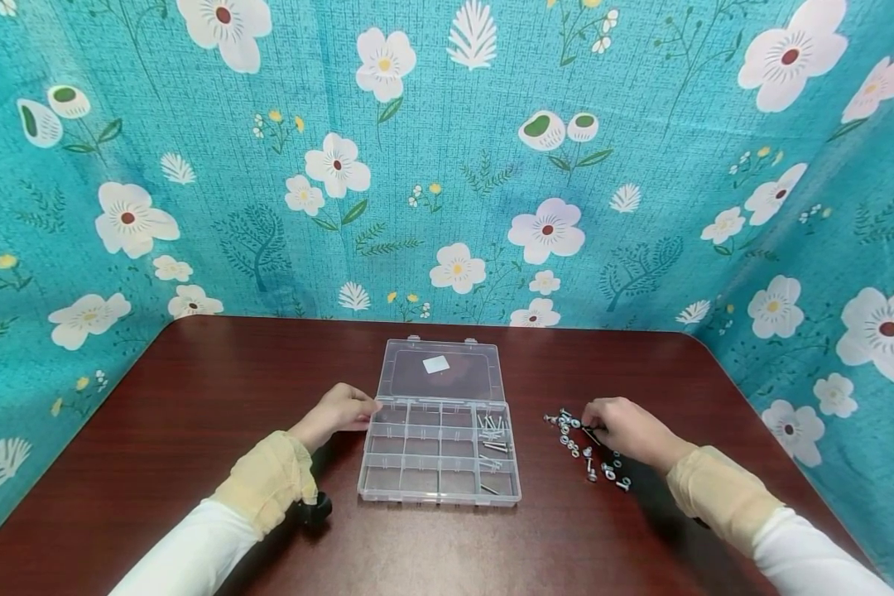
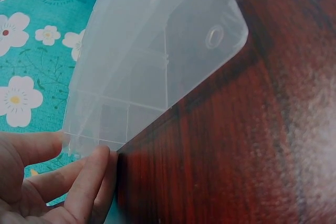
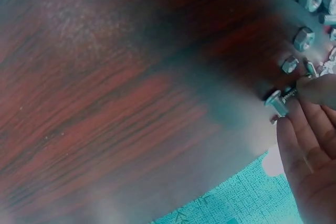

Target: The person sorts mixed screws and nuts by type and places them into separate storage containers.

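A clear plastic compartment box lies on the table with its lid folded back. My left hand grips the box's left side near the hinge, and in the left wrist view the thumb and fingers meet its edge. Long screws lie in the right-hand column of compartments. To the right of the box is a loose scatter of nuts and bolts. My right hand is over this scatter; in the right wrist view its thumb and fingers pinch a screw, partly hidden by the thumb.
The dark brown wooden table extends around the box. A teal flowered cloth hangs behind the table and along its sides. A small black object shows under the left wrist. Several nuts lie close to the right fingers.
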### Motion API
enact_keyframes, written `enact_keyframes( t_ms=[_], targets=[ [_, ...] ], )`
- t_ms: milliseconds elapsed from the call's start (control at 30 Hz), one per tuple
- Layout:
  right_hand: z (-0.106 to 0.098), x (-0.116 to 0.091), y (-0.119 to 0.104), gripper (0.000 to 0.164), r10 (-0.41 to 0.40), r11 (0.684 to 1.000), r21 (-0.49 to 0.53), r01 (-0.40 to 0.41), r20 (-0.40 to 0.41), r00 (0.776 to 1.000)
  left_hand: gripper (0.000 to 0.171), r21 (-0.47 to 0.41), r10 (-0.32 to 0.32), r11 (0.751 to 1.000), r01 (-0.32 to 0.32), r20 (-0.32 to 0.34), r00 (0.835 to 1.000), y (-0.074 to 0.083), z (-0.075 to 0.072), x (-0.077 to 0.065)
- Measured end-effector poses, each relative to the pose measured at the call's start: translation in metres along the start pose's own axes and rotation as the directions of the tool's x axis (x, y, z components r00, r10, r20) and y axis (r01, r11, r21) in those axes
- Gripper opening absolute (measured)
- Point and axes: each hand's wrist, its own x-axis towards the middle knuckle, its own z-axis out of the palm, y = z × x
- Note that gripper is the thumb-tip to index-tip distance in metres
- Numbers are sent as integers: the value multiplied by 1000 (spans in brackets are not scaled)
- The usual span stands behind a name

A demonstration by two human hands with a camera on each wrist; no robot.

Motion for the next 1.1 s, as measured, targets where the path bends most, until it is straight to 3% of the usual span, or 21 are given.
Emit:
enact_keyframes(
  t_ms=[400, 667, 867, 1100],
  targets=[
    [7, 0, -5, 20, -46, 994, -97, 40, -57, 997, 28, 6, -5, 1000, 5, -4, 1000, -1, 0, 0],
    [-1, 5, -35, 19, -149, 986, -94, 139, -113, 982, 28, 6, 15, 1000, -16, 10, 1000, -3, -2, 0],
    [-6, 12, -64, 17, -142, 985, 77, 153, -135, 981, 29, 7, 15, 1000, -15, 10, 1000, -3, -2, 1],
    [-5, 16, -90, 13, -29, 936, 347, 62, -100, 995, 29, 12, 14, 1000, -14, 8, 1000, -3, -1, 1]
  ],
)
